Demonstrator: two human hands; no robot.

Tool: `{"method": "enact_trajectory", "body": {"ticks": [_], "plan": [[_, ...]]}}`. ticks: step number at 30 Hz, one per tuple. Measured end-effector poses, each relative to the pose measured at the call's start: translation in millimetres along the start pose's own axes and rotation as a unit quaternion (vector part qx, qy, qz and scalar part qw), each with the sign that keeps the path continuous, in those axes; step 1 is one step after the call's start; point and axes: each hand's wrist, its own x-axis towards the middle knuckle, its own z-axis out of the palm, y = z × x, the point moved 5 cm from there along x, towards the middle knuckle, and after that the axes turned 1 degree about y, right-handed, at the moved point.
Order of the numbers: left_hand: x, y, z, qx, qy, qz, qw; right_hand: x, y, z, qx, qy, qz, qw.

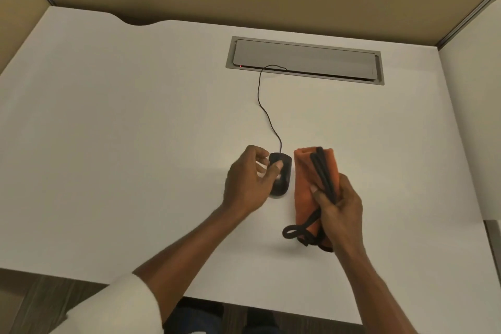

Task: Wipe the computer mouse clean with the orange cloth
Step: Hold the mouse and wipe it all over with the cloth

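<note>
A white sleeve (116, 304) shows at the lower left, and the bare forearm beyond it reaches out over the white counter (135, 116). The left hand (244, 182) grasps the black mouse (286, 173). Its fingers curl against the mouse's left side and the thumb lies across the top. The mouse sits flat on the counter, near the middle and a little toward the person, with its front pointing away. Its thin black cable (258, 89) runs from the front, curves across the counter and slips under the near edge of a grey hatch (303, 58) set into the surface farther back. A small red light glows at the hatch's left corner.

Just beside the mouse on the right, and not touching it, is the orange cloth (305, 184). It is bunched into a long roll that lies roughly parallel to the mouse, with its far end about level with the mouse's front. A thick black cord (322, 173) runs along the top of the cloth and loops out at the near end. The right hand (341, 206) is clenched round the near half of the cloth and the cord together, with the thumb pressed on the fabric. Whether the cloth rests on the counter or is held just above it cannot be told. Beige partition walls stand behind and to the right.
</note>
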Motion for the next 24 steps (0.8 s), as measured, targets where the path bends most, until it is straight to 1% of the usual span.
{"method": "enact_trajectory", "body": {"ticks": [3, 6, 9, 13, 17, 24], "plan": [[17, -21, 13, 0.11, -0.057, 0.054, 0.991, 20, -3, -5, -0.004, -0.013, -0.01, 1.0], [23, -30, 25, 0.147, -0.103, 0.083, 0.98, 38, -10, 0, -0.054, -0.051, -0.022, 0.997], [27, -29, 35, 0.176, -0.122, 0.12, 0.969, 49, -19, 11, -0.084, -0.097, -0.047, 0.991], [32, -26, 38, 0.175, -0.133, 0.137, 0.966, 56, -26, 23, -0.076, -0.141, -0.089, 0.983], [35, -28, 40, 0.186, -0.15, 0.149, 0.959, 54, -26, 30, -0.14, -0.152, -0.122, 0.971], [37, -30, 42, 0.186, -0.134, 0.159, 0.96, 16, -22, 29, -0.216, -0.156, -0.154, 0.951]]}}
